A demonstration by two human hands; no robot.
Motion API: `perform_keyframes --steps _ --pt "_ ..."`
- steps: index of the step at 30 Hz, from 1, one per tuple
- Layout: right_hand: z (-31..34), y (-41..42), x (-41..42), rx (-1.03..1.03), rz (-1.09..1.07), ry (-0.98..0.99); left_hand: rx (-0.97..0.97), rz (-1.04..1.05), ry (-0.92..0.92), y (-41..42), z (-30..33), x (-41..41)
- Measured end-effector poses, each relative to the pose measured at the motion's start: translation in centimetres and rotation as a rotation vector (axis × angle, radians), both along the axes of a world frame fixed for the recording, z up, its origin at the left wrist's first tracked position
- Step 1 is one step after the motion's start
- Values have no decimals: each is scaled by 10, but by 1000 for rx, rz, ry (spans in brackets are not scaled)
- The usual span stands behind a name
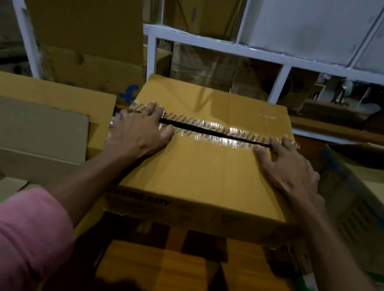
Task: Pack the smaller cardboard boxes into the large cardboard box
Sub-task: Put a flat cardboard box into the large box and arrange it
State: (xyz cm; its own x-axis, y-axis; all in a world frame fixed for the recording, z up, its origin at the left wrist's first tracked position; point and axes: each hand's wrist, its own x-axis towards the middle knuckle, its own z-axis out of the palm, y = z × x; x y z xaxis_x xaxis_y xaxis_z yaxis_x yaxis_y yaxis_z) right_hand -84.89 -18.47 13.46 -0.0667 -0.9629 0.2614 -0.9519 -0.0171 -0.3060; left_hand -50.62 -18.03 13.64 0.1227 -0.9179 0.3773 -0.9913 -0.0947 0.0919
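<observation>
A large yellow-brown cardboard box (204,172) sits in the middle, its two top flaps folded down with a dark slit between them, lined with shiny cut tape (214,126). My left hand (141,131) lies flat on the left end of the seam, fingers spread. My right hand (286,165) presses flat on the right end. Neither hand holds anything. What is inside the box is hidden. A smaller pale cardboard box (28,128) stands to the left, beside the big one.
An open dark carton (364,199) stands at the right. A white metal shelf frame (228,46) with stacked cartons runs behind. Flattened cardboard (79,25) leans at the back left. More cardboard (163,280) lies below the box, near me.
</observation>
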Motion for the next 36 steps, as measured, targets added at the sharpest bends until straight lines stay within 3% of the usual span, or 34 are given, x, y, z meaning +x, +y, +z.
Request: perform_keyframes --steps 10,17,28,36 --pt "90 21 52 -141 53 43 -54 56 -11 31 87 55" --pt "116 65 146 -181 95 41 -73 62 -20 83 118 148" --pt "110 142 385 -209 208 -12 -128 159 -25 201 115 379" --pt "84 141 482 -135 297 11 -65 213 30 226 93 480"
